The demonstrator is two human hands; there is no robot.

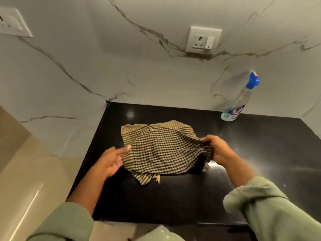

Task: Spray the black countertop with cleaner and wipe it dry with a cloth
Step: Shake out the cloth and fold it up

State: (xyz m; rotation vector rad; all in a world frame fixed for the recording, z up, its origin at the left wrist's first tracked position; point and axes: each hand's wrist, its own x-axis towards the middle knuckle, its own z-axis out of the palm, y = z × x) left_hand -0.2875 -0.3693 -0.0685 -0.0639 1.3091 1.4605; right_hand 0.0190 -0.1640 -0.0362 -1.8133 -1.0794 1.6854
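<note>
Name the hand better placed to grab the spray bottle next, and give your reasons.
Left, probably. The spray bottle stands at the back right, nearer the right hand, but that hand grips the checked cloth. The left hand is open at the cloth's edge and would reach across.

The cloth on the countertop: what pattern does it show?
Cloth: tan-and-black check, striped border; head view.

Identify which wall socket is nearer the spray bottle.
The socket straight above the counter, beside the bottle; the other socket sits far left.
</note>
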